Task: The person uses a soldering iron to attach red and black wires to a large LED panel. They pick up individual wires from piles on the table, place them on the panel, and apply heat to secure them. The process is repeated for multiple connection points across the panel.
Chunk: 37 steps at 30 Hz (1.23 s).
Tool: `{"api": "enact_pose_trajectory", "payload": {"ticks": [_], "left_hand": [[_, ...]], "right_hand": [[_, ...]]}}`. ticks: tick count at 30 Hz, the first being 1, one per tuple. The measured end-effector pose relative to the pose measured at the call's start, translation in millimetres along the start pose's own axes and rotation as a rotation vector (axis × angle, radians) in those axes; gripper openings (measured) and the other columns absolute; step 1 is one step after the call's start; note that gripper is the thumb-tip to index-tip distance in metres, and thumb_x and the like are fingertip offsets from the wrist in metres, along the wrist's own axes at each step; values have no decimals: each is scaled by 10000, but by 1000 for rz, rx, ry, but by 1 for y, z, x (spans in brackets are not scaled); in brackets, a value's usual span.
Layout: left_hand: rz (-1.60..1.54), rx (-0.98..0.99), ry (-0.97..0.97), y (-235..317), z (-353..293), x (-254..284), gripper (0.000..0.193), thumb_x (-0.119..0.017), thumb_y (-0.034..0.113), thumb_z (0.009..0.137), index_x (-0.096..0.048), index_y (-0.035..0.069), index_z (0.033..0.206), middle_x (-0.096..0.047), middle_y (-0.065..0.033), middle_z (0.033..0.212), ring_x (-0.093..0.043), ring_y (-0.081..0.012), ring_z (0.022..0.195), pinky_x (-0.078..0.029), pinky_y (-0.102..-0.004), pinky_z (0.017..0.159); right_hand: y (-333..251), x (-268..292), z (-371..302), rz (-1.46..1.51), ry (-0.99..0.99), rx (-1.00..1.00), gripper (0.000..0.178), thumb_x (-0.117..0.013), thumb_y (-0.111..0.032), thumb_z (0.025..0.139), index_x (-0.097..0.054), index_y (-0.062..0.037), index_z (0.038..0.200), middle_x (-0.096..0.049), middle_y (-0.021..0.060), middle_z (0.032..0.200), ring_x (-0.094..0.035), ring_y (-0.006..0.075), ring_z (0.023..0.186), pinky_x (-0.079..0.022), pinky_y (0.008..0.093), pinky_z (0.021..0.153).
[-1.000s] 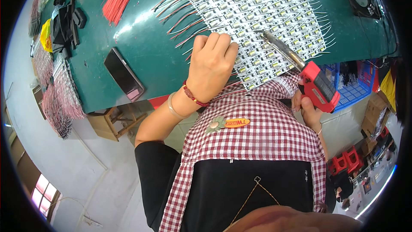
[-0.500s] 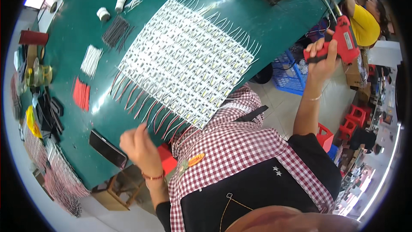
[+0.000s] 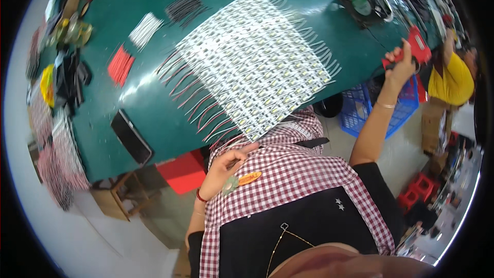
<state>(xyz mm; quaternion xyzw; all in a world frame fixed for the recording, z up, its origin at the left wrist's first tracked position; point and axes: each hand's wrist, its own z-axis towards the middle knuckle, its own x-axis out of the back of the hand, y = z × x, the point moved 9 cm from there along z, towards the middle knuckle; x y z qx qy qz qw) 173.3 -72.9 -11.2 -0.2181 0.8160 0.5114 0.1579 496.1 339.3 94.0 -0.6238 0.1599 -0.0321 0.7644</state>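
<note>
My right hand point(image 3: 401, 67) is wrapped round the handle of a red-and-black pistol-shaped tool point(image 3: 419, 45) at the right edge of the table. Close to my apron, my left hand point(image 3: 229, 164) has its index finger stretched out and its other fingers partly bent, with nothing seen in it. Its fingertip lies just below the near corner of a square sheet of white LED modules point(image 3: 257, 62). Rows of small modules make up this sheet. Red, black and white wire ends stick out along its left side, and pale ones along its right.
Bundles of red point(image 3: 121, 66), white point(image 3: 146, 31) and black wires point(image 3: 185, 7) lie left of the sheet on the green table point(image 3: 154, 118). A phone point(image 3: 131, 137) lies near the front edge. A black fan point(image 3: 363, 2) sits far right. A blue basket point(image 3: 355, 116) stands below.
My left hand has moved right, from beside the phone to the sheet's near corner. The view has shifted. My right hand still grips the red tool.
</note>
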Motion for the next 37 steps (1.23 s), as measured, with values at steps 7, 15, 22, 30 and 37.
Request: {"api": "enact_pose_trajectory", "payload": {"ticks": [7,15,22,30,37], "left_hand": [[-494,32,-17,7,4,-16,152,-503,154,997,-545,16,948,-424,-234,1416,-385,-316,1362,-268,-395,1143],[-715,7,-70,24,37,-33,121,-535,175,985,-544,55,999,-393,-184,1446,-323,-263,1395,-244,-400,1163],[55,-256,119,73,23,3,110,-629,69,896,-658,-4,974,-623,-42,987,-573,-115,876,-459,-259,821],[1260,-861,502,143,48,7,193,-722,-21,696,-694,70,864,-484,-49,700,-507,-221,656,-422,-322,594],[1468,-938,406,134,64,0,208,-609,-15,710,-669,69,891,-461,-42,739,-485,-205,701,-391,-327,648]], "right_hand": [[-14,13,-43,118,-60,43,299,-565,-262,958,-560,-11,1119,-491,40,628,-440,129,486,-415,309,539],[-16,9,-66,156,-87,-10,320,-535,-283,973,-534,-15,1148,-484,43,630,-430,124,484,-398,292,532],[-34,1,-70,71,-89,116,357,-571,-290,950,-528,9,1140,-478,50,652,-432,134,529,-401,306,555],[-48,-32,-117,173,-265,158,337,-502,-232,964,-498,39,1163,-464,56,614,-429,140,479,-425,322,513],[11,-58,-228,-8,-758,-344,560,-627,-374,901,-446,35,1238,-471,43,608,-447,118,441,-429,279,437]]}}
